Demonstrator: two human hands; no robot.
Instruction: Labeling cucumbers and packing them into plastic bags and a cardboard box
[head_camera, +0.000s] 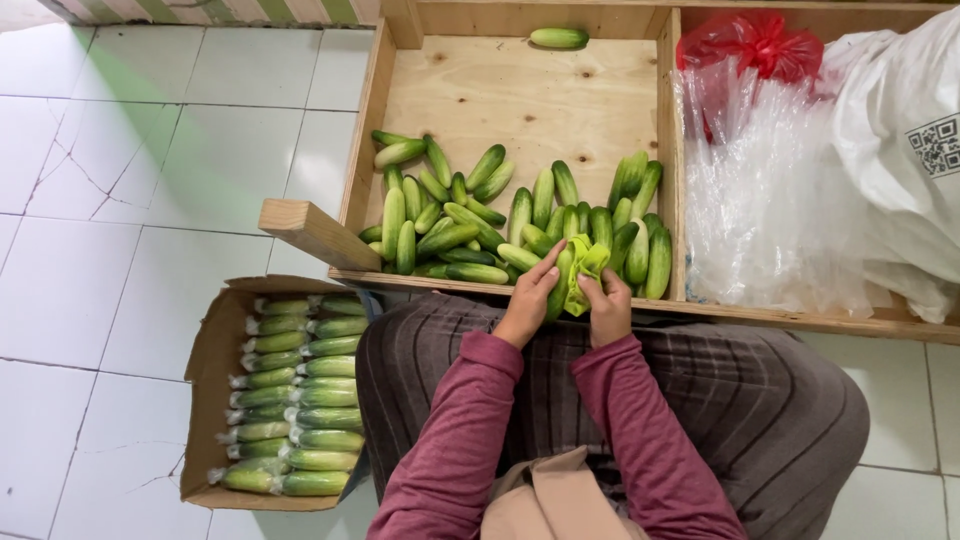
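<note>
On the left, a cardboard box (205, 400) sits on the floor (120, 200) beside your knee. It is full of wrapped cucumbers (300, 400), lined up in two rows.

Your left hand (530, 300) is at the near edge of the wooden crate (365, 150). Its fingers (546, 272) are closed around one cucumber (560, 285). That cucumber is firm and smooth, so it will not bend, but it may slip. I think the middle is the best place to hold it, with a snug grip, not a hard one.

Just to the right is a yellow-green cloth (584, 268). It is soft and light and folds easily. Your right hand (608, 312) pinches it with its fingers and presses it against the cucumber.

Past your hands lies the pile (480, 225) of loose cucumbers. One lone cucumber (558, 38) rests at the far end of the crate.

On the right are clear plastic bags (760, 200), a red bag (750, 45) and a white bag (900, 150). They are thin and crinkly.
</note>
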